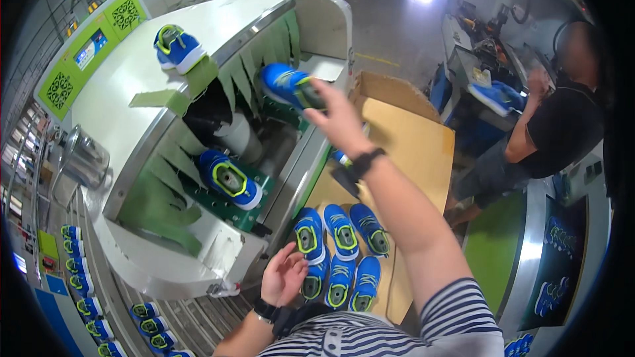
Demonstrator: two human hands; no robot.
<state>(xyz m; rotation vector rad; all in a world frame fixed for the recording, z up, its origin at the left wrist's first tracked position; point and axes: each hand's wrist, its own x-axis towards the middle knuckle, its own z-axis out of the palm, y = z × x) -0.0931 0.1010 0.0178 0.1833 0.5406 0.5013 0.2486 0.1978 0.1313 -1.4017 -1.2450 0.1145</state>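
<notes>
My right hand (337, 116) is stretched forward, gripping a blue sneaker (283, 82) by its heel end, in front of the green strip curtain (241, 79) of a large white machine. Another blue sneaker (230, 180) with a lime-edged collar lies on a perforated dark green plate (261, 188) at the machine's nearer opening. Low in the middle, my left hand (284, 276) is held with slightly curled fingers apart, nothing in it. Right beside it, several blue sneakers (340, 231) stand in rows on a tan board (403, 152).
On top of the white machine (218, 23) sits one sneaker (177, 48), near a green control panel (92, 49). A metal canister (86, 155) hangs at its left side. Racks of sneakers (86, 284) stand lower left. A co-worker (555, 112) at right works by another sneaker (496, 97).
</notes>
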